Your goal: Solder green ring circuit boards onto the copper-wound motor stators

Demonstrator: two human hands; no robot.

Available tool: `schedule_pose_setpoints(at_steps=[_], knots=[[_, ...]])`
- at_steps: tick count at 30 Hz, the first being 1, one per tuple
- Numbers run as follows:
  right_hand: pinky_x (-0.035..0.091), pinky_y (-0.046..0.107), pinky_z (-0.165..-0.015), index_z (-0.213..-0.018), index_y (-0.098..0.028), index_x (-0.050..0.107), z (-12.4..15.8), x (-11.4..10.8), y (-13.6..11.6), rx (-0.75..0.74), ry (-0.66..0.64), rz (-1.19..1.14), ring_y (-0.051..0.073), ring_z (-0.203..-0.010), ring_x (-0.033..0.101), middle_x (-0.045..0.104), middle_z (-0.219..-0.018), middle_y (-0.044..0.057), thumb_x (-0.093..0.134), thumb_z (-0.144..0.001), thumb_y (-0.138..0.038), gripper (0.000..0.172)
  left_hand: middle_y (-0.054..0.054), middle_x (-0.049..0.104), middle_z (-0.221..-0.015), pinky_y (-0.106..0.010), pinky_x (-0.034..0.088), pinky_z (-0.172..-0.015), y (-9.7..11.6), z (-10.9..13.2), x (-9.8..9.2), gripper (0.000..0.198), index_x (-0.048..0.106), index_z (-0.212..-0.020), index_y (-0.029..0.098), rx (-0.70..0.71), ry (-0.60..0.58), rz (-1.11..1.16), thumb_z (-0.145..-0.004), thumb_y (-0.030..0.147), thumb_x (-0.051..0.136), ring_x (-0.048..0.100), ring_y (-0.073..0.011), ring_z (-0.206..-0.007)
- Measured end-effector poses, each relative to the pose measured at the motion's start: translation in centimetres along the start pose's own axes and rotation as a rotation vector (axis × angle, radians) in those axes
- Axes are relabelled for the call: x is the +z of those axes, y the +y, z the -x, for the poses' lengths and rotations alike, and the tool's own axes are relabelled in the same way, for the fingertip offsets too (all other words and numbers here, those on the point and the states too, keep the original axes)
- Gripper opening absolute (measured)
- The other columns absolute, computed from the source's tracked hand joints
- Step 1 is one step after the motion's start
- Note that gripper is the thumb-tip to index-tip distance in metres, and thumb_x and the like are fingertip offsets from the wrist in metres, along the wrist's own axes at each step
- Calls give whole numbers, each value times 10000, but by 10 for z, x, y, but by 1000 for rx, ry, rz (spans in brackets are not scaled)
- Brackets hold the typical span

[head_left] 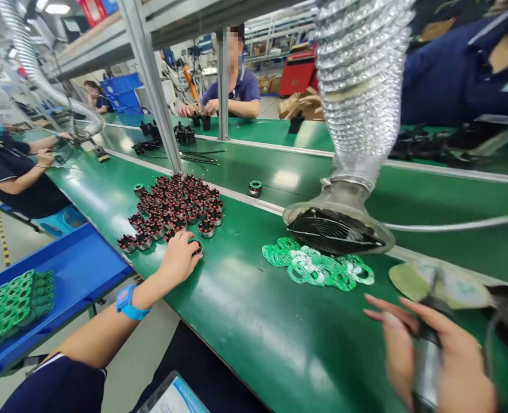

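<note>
My left hand [179, 261] is closed around a small motor part [198, 248], mostly hidden under the fingers, at the near edge of a pile of similar motor parts [180, 198] with dark red windings and silvery bases. My right hand [447, 350], at the lower right, holds what looks like a soldering iron [428, 355] with a dark and grey handle; motion blurs it. Between the hands lies a heap of green ring-shaped boards [318, 267], under the hood [335, 226] of a silver flexible duct [365, 86].
One motor part with a green ring [255, 188] stands apart beyond the metal rail. A beige pad [413, 281] lies at the right. Stacked green ring panels [19, 304] sit in a blue tray [94, 252]. A metal post [152, 86] rises behind the pile. Several people work around the benches.
</note>
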State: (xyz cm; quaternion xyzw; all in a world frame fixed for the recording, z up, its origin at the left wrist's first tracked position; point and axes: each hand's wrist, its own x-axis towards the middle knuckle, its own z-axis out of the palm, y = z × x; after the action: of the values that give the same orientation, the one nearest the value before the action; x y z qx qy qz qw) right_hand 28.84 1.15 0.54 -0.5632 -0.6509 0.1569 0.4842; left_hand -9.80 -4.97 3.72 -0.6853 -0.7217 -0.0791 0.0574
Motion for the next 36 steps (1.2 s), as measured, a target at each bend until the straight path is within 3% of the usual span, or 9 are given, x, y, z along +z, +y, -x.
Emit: schedule_pose_setpoints(at_steps=[3, 8, 13, 16, 19, 23, 28, 32, 36], knots=[[572, 459, -667, -1069, -293, 487, 9, 9, -31, 5, -119, -6, 283, -750, 736, 745, -935, 119, 561, -849, -451, 281, -149, 533, -1236, -506, 464, -968, 18, 1, 9, 152, 688, -932, 162, 196, -4, 153, -916, 212, 545, 464, -308, -1183], [575, 404, -723, -1146, -230, 440, 19, 37, -35, 98, -204, 26, 235, -825, 719, 712, -996, 114, 494, -870, -365, 313, -125, 533, -1257, -523, 462, -956, 55, -7, 18, 118, 673, -920, 191, 476, -71, 263, -909, 240, 567, 464, -322, -1188], [554, 438, -804, -1196, -201, 420, 26, 74, -31, 102, -234, 130, 253, -942, 680, 674, -1064, 135, 474, -833, -245, 369, -114, 547, -1089, -442, 509, -867, 73, -10, 17, 231, 584, -1104, 174, 410, -159, 453, -903, 288, 580, 553, -260, -998], [529, 462, -852, -1190, -200, 457, 26, 86, -30, 63, -260, 171, 275, -992, 646, 666, -1107, 141, 492, -802, -200, 389, -106, 501, -1147, -378, 523, -854, 60, -7, 20, 280, 486, -1172, 179, 276, -155, 694, -911, 269, 539, 571, -202, -957], [505, 480, -857, -1167, -197, 498, 24, 87, -29, 52, -284, 200, 295, -960, 621, 682, -1056, 128, 503, -799, -192, 368, -113, 501, -1169, -432, 490, -918, 42, -4, 25, 290, 470, -1163, 178, 181, -159, 675, -891, 257, 534, 547, -236, -1034], [501, 443, -798, -1171, -187, 519, 27, 82, -31, 9, -317, 268, 279, -847, 605, 682, -892, 87, 512, -817, -203, 355, -135, 512, -1278, -532, 400, -1000, 47, -3, 26, 418, 488, -1234, 187, 280, -279, 472, -859, 323, 613, 442, -331, -1204], [508, 413, -736, -1200, -179, 507, 35, 75, -38, -54, -384, 311, 265, -796, 623, 667, -814, 63, 512, -839, -211, 363, -177, 507, -1275, -526, 408, -962, 89, -13, 31, 714, 406, -1320, 124, 242, -282, 407, -776, 458, 726, 460, -354, -1170], [523, 425, -776, -1217, -196, 484, 39, 66, -38, -53, -347, 236, 254, -827, 634, 677, -894, 70, 516, -838, -199, 381, -138, 551, -1163, -510, 429, -925, 108, -33, 39, 605, 455, -1250, 142, 289, -272, 434, -785, 424, 720, 499, -328, -1097], [515, 482, -858, -1248, -177, 464, 39, 65, -36, -87, -341, 220, 293, -963, 619, 666, -1071, 132, 563, -800, -198, 459, -120, 561, -1161, -467, 441, -977, 102, -55, 35, 474, 493, -1211, 149, 427, -376, 637, -791, 259, 684, 529, -287, -1108]])
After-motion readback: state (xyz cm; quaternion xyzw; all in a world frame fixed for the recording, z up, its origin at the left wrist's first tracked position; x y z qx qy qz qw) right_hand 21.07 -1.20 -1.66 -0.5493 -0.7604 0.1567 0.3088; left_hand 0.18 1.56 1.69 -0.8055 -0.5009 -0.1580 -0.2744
